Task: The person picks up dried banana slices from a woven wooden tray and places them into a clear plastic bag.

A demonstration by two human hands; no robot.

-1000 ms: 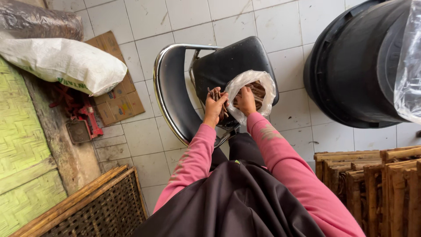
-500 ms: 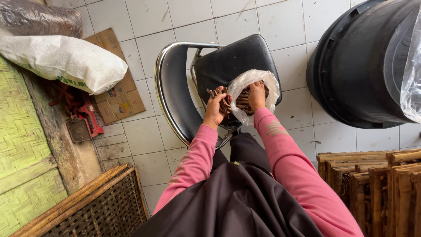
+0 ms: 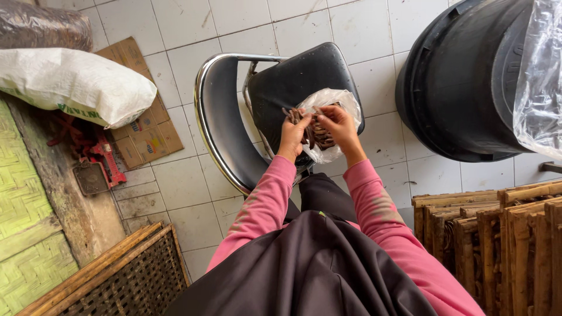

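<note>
Both hands barely shifted: left hand (image 3: pixel 294 131) pinches brown pods (image 3: pixel 316 133), right hand (image 3: pixel 335 122) grips the plastic bag (image 3: pixel 336 99) rim; keep it wide.

single head-worn view, steeply downward, close above hands (image 3: pixel 316 131) and chair (image 3: pixel 234 134)

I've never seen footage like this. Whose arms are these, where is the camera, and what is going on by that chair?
The camera sits on a person's head and looks down, so the pink sleeves are their own arms. Both hands meet over a black chair lying tipped over on the tiled floor. The left hand grips a bunch of thin dark brown sticks; the right hand holds the clear plastic bag around them. Nearby are a white sack, a big black bin and wooden frames.
</note>
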